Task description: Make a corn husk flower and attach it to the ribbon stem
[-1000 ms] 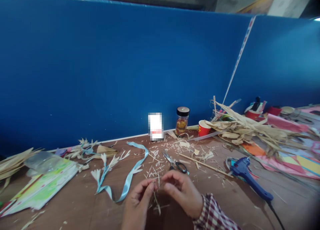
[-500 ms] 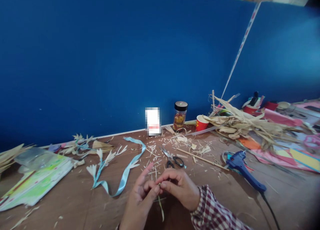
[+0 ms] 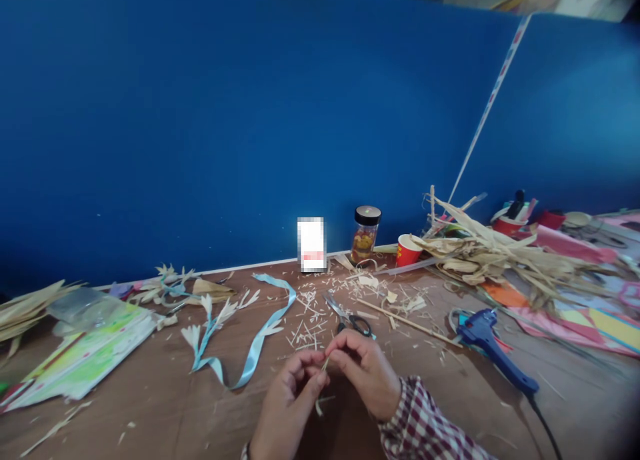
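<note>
My left hand (image 3: 290,400) and my right hand (image 3: 367,373) meet low in the middle of the view, over the brown table (image 3: 150,420). Both pinch a thin pale straw strip (image 3: 321,380) between their fingertips; its lower end hangs below my left fingers. Black-handled scissors (image 3: 350,318) lie just beyond my right hand. A light blue ribbon (image 3: 255,347) with pale husk flowers (image 3: 220,313) stuck to it curves left of my left hand. Straw trimmings (image 3: 307,330) litter the table between the ribbon and scissors.
A blue glue gun (image 3: 493,350) with its cord lies to the right. Behind it sits a pile of dried husks (image 3: 505,257), a red paper cup (image 3: 407,250) and a jar (image 3: 365,235). A thin stick (image 3: 407,323), coloured papers (image 3: 80,357) at left, blue partition (image 3: 250,127) behind.
My left fingers have curled back in from their spread pose, and both hands now pinch the strip slightly higher. The camera view shifted a little.
</note>
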Motion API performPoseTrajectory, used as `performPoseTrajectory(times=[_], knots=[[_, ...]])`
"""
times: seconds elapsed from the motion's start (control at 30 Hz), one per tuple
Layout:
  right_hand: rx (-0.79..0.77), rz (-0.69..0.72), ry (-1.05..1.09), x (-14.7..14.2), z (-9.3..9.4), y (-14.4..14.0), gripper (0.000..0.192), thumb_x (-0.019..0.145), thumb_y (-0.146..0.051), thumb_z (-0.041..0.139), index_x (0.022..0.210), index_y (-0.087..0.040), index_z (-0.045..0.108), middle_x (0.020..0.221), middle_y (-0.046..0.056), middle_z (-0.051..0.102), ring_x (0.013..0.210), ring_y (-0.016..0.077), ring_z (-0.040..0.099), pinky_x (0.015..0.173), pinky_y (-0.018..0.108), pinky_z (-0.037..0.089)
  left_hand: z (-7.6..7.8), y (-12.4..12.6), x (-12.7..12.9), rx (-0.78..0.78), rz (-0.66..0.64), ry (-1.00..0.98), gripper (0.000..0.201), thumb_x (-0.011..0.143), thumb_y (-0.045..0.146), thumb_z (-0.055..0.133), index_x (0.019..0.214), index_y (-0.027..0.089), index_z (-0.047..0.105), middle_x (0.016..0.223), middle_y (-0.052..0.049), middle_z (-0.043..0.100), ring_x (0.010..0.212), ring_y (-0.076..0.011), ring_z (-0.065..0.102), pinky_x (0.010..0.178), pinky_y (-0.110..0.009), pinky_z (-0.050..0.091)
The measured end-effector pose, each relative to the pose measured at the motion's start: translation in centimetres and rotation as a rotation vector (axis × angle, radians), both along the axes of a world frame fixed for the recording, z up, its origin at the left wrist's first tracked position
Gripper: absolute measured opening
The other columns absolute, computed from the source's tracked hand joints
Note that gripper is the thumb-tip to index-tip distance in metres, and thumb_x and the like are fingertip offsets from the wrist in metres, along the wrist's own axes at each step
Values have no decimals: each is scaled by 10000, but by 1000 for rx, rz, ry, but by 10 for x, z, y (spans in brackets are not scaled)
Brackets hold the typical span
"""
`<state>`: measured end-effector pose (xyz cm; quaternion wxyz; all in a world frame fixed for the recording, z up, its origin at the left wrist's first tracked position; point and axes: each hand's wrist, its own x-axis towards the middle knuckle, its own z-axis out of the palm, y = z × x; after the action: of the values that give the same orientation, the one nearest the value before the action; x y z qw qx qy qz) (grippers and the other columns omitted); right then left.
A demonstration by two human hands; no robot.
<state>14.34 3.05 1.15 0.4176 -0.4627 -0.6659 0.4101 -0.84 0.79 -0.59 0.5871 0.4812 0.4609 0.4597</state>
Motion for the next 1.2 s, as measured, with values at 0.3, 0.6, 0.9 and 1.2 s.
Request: performPoseTrajectory(times=[0.3,0.6,0.9,1.2], knots=[[81,-82,-45,3,-4,3,122,821,-216,476,754,-160,561,650,-18,506,599,109,439,563,212,345,4,1,-4,45,76,329,233,728,360,544,785,161,652,678,-19,658,672,-174,589,632,-262,449],[37,-197,53,5,-19,11,165,843,-289,450,777,-164,534,626,-21,480,564,110,427,534,216,348,3,3,-7,140,86,482,272,771,380,481,826,175,651,693,-31,668,671,-193,603,634,-292,464],[204,-221,-17,2,-13,6,134,846,-239,445,768,-166,526,683,3,502,614,128,460,573,232,359,3,-3,-8,810,465,765,224,753,198,542,959,225,624,934,-64,641,912,-220,566,819,-368,436],[289,-21,-49,-13,-9,-11,137,835,-157,427,747,-169,532,729,14,519,688,135,491,628,236,374,-5,-12,8,540,227,681,256,814,225,466,1045,205,575,962,-66,660,841,-165,616,739,-271,494]])
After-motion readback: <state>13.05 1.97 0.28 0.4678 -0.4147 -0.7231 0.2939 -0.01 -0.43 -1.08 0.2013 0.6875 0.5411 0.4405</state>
